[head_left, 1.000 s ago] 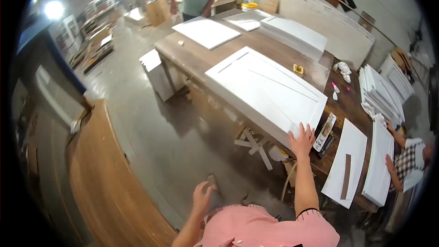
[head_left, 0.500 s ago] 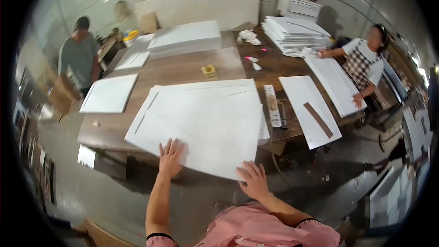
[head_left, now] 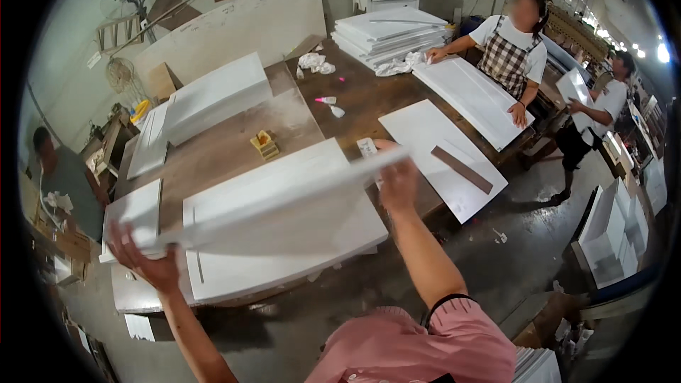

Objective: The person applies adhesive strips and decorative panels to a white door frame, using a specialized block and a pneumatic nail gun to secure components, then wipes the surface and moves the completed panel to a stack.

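Observation:
A white panel (head_left: 284, 200), seen nearly edge-on and smeared by motion, is raised above the worktable between my two hands. At its left end, my left hand (head_left: 147, 261) holds it with the fingers spread and the thumb against it. My right hand (head_left: 399, 183) grips its right end, the fingers partly hidden and blurred. Directly underneath, a larger-looking white panel (head_left: 291, 252) with a thin slot near its left side lies on the brown worktable (head_left: 298, 124).
White panels lie left (head_left: 138, 206) and in a far stack (head_left: 386, 25). A brown strip (head_left: 461, 169) rests on a white board (head_left: 404, 124). A yellow block (head_left: 264, 145) sits mid-table. One co-worker (head_left: 507, 50) touches a panel at right; another (head_left: 603, 103) carries one; a third (head_left: 67, 177) stands left.
My hands have gone from resting on the near edge of a flat panel to holding a panel raised and tilted edge-on, uncovering another below. The view has swung right.

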The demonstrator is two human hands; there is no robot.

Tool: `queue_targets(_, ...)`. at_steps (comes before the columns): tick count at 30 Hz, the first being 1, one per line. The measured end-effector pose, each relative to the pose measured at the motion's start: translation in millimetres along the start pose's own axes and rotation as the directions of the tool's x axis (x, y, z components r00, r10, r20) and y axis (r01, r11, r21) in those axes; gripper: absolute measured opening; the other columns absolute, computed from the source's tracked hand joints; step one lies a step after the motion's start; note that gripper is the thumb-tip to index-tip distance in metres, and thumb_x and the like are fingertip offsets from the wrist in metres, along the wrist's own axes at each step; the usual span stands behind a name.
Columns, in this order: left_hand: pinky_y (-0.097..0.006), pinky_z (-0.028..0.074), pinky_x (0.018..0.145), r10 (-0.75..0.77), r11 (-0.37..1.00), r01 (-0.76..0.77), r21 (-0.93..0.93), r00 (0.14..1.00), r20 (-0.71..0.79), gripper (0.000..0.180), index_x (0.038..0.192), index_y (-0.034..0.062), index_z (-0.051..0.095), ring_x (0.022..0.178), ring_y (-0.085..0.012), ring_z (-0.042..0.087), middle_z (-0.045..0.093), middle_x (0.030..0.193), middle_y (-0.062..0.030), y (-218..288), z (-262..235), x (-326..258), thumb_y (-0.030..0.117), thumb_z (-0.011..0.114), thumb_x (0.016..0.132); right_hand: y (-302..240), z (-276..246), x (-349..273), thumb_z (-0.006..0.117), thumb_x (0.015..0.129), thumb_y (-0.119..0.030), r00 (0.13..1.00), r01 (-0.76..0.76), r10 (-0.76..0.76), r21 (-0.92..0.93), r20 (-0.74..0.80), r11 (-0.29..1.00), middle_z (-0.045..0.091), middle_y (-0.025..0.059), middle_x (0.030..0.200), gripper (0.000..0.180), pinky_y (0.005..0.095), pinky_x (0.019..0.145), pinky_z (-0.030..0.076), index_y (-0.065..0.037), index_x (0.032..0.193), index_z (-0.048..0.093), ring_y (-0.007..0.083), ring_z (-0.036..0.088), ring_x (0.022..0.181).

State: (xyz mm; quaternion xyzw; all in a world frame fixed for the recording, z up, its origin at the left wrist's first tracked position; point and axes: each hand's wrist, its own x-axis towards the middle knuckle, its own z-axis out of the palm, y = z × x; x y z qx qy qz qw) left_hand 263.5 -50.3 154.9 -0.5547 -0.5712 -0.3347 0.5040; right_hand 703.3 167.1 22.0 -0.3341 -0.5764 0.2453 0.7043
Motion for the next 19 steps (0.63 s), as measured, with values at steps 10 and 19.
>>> queue_targets(10, -0.033, 0.049, 0.092, -0.799, 0.055, 0.87, -0.49, 0.333, 0.501, 0.07, 0.145, 0.0036, 0.057, 0.111, -0.0191, 0.062, 0.066, 0.12, -0.0058, -195, 175, -219, 0.06, 0.056, 0.104, 103, 73, 49, 0.063, 0.1, -0.044, 0.771, -0.6, 0.604, -0.086, 0.202, 0.795, 0.074, 0.0144, 0.113, 0.05, 0.0377, 0.09, 0.052, -0.003, 0.129, 0.068, 0.0241, 0.069, 0.105)
queue_targets(19, -0.032, 0.05, 0.084, -0.625, 0.034, 0.998, -0.055, 0.065, 0.778, 0.06, 0.119, -0.0043, 0.072, 0.092, -0.016, 0.063, 0.073, 0.103, -0.0056, -125, 117, -218, 0.053, 0.066, 0.101, 153, 22, 0, 0.07, 0.097, -0.039, 0.799, -0.343, 0.57, -0.632, 0.193, 0.695, 0.069, 0.0176, 0.129, 0.059, 0.0359, 0.103, 0.047, -0.006, 0.144, 0.059, 0.024, 0.065, 0.119)
